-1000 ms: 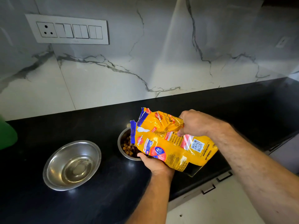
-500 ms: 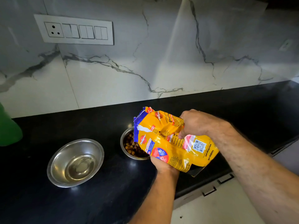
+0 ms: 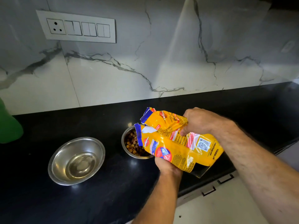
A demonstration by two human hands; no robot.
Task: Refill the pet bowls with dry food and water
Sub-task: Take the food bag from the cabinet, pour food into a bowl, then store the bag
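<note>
Tilting leftward over the kibble bowl (image 3: 129, 143), the food bag (image 3: 176, 143) is lying lengthwise between both hands: right hand (image 3: 200, 122) gripping its top, left hand (image 3: 168, 165) gripping underneath.

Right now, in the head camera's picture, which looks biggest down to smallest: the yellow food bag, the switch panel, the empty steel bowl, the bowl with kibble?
1. yellow food bag
2. switch panel, though farther from the camera, so unsure
3. empty steel bowl
4. bowl with kibble, partly hidden by the bag

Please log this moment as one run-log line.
step: pouring kibble | both hands grip food bag | food bowl part-filled | second bowl untouched
</note>
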